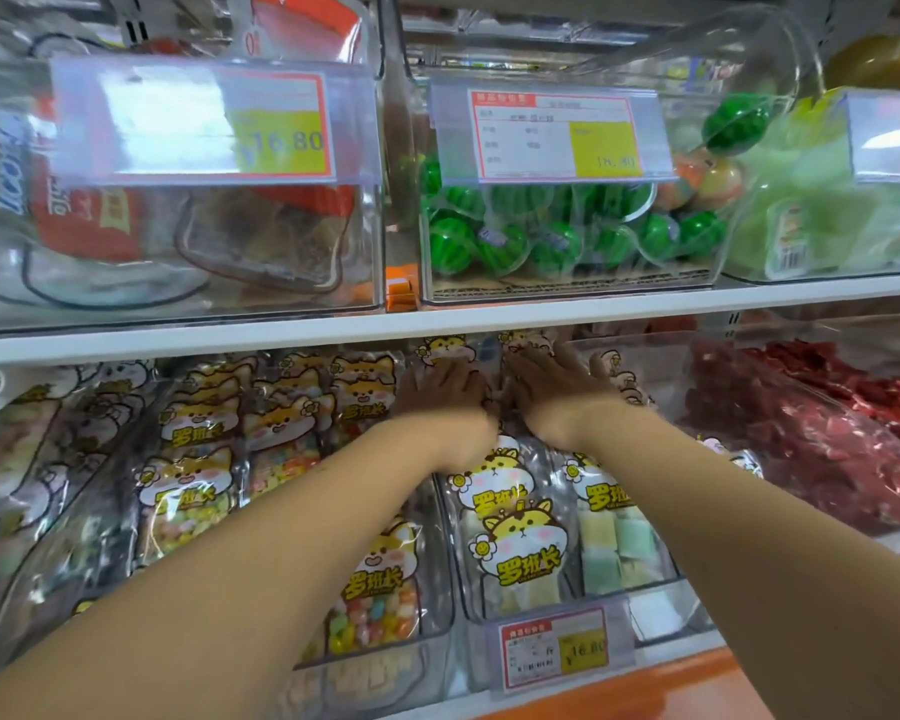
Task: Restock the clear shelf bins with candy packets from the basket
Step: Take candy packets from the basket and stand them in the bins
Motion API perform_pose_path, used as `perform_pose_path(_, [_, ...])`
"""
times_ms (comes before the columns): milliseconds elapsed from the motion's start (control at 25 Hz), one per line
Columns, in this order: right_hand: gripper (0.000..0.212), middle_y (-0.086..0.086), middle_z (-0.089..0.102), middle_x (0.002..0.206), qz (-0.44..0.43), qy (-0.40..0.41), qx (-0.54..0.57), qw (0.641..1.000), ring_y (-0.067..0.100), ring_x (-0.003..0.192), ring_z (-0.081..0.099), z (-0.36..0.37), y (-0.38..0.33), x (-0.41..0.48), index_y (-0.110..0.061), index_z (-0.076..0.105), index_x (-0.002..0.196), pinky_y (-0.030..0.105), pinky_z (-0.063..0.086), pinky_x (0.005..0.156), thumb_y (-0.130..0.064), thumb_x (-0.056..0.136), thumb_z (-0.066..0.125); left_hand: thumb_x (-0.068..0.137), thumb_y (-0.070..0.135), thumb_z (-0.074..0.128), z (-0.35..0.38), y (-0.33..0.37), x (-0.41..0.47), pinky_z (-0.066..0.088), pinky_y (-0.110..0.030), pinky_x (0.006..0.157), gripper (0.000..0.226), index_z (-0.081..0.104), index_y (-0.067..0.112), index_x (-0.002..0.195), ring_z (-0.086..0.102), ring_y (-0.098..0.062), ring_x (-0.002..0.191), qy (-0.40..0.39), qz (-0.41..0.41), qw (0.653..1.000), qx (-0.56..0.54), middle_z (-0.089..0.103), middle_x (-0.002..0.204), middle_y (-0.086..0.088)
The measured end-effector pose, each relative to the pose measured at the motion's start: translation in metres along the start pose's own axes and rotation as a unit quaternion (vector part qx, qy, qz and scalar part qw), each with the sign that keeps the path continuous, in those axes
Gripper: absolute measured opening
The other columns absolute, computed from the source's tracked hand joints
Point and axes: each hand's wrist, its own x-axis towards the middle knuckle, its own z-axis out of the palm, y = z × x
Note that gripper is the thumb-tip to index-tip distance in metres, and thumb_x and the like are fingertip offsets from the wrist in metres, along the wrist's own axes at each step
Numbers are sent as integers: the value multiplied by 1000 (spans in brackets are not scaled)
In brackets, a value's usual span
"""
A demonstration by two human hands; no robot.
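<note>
Shelving (281,330) carries clear bins on two levels. The lower middle bin (661,613) holds cat-printed candy packets (520,543), stacked from near to far. Both arms reach deep into it: the left hand (440,392) and right hand (557,387) lie flat, fingers stretched, pressing the far packets.

Candy packets (520,537): were clear, bore orange-and-white cartoon faces and yellow lettering.
Round sweets (500,246): were green with darker stripes.
Price label (554,135): was white, red-bordered, with a yellow block.
Wrapped sweets (801,423): were red.
</note>
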Motion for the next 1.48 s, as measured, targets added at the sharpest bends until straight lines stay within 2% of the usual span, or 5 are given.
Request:
perform_pose_path(280, [45,8,34,154,-24,25,100,994,24,136,36,-33,-3,-75,-27,30,150,38,27,113,-24,105,30,106,27,30,-22,-20,-29,16,-36,121,46,32,14,150,14,-23,149,16,-73,980,-186,18,162,-6])
perform_pose_path(480, [52,-8,2,163,-61,-4,94,994,15,149,-10,-8,-27,-139,-35,8,154,43,-9,119,-44,104,14,106,33,27,-30,-9,-69,13,-33,119,50,26,16,153,12,-21,150,11,-28,978,-208,13,163,-3])
perform_pose_path(640, [78,1,24,159,-46,23,-32,998,30,149,14,23,-36,-136,-30,23,153,60,15,117,-53,91,-20,106,38,21,-9,13,-106,2,-37,121,55,9,21,157,-3,-20,151,-26,9,992,-121,-1,165,2])
perform_pose_path(1080, [45,-2,21,160,-8,189,179,966,13,149,8,-8,-64,-179,-22,38,147,30,8,121,-13,103,36,105,19,34,-20,-56,-232,-2,-30,122,60,5,19,157,-11,-14,150,8,-89,990,-112,-8,164,1])
perform_pose_path(1480, [78,12,24,157,-108,-94,12,990,29,139,35,6,-165,-133,-13,20,154,37,42,105,9,86,52,91,-7,46,4,-97,-249,28,-33,113,69,26,20,152,32,-25,140,72,-125,983,-116,35,154,-6])
